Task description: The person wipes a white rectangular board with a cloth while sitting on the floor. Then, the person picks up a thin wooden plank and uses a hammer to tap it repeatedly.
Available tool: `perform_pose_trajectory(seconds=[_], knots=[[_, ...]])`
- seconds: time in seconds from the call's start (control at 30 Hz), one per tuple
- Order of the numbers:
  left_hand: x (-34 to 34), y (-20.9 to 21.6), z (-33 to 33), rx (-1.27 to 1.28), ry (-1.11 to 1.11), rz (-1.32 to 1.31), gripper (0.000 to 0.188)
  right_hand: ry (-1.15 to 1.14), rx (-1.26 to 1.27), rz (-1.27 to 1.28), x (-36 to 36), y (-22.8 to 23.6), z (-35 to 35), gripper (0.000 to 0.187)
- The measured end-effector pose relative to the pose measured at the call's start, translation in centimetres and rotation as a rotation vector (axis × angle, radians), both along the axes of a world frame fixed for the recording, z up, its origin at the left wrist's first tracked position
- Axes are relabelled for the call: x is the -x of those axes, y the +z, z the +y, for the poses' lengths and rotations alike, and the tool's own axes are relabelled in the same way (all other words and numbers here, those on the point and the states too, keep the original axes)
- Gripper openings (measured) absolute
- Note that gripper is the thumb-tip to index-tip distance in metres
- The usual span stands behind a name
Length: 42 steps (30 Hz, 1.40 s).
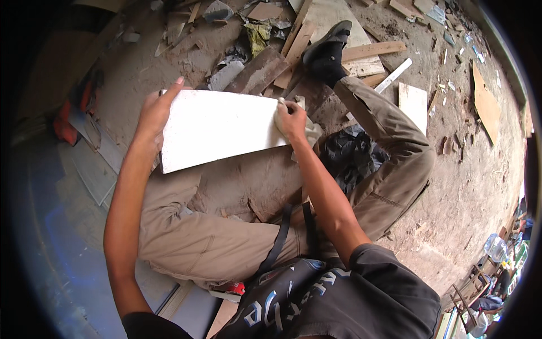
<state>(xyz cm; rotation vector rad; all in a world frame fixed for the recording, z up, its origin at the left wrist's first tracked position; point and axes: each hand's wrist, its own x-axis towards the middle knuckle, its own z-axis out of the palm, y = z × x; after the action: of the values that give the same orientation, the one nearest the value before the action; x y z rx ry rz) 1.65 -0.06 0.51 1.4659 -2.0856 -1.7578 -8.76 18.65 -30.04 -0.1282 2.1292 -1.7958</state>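
A white flat board [223, 127] is held up in front of me above my bent legs, its broad face toward me. My left hand [155, 113] is closed around its left end, the thumb along the upper corner. At the right end, my right hand [293, 118] presses a bunched pale cloth [313, 133] against the board, fingers curled into it. Part of the cloth hangs beyond the board's edge. What the left fingers do behind the board is hidden.
Broken wood pieces [257, 70] and scraps litter the dirt floor ahead. A black plastic bag [353, 152] lies between my legs. Another white panel [413, 106] lies beyond my right knee. An orange-red item [66, 121] is at far left; a clear bottle [495, 247] stands amid clutter at right.
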Motion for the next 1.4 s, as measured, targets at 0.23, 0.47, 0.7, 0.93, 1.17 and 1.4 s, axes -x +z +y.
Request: perform_pose_trajectory(seconds=[0.23, 0.47, 0.7, 0.93, 1.17, 1.4], knots=[[0.0, 0.6, 0.4, -0.016, -0.020, 0.009, 0.048, 0.017, 0.163, -0.104, -0.3, 0.2, -1.1, 0.025], [-0.5, 0.2, 0.5, -0.008, -0.001, -0.009, 0.048, 0.046, 0.205, -0.189, 0.0, 1.8, -0.9, 0.022], [-0.4, 0.2, 0.4, 0.000, -0.017, 0.011, 0.047, 0.018, 0.261, -0.349, 0.4, 2.7, -0.6, 0.017], [-0.6, 0.3, 0.8, 0.058, -0.016, -0.006, 0.048, 0.056, 0.204, -0.284, 0.8, 2.2, -0.8, 0.018], [-0.7, -0.5, -0.2, 0.018, 0.016, 0.019, 0.046, 0.072, 0.024, -0.198, -0.8, -0.6, 1.2, 0.027], [-1.3, -0.9, -2.6, 0.190, -0.086, -0.063, 0.040, 0.025, -0.275, -0.241, 0.5, -7.3, 4.9, 0.021]])
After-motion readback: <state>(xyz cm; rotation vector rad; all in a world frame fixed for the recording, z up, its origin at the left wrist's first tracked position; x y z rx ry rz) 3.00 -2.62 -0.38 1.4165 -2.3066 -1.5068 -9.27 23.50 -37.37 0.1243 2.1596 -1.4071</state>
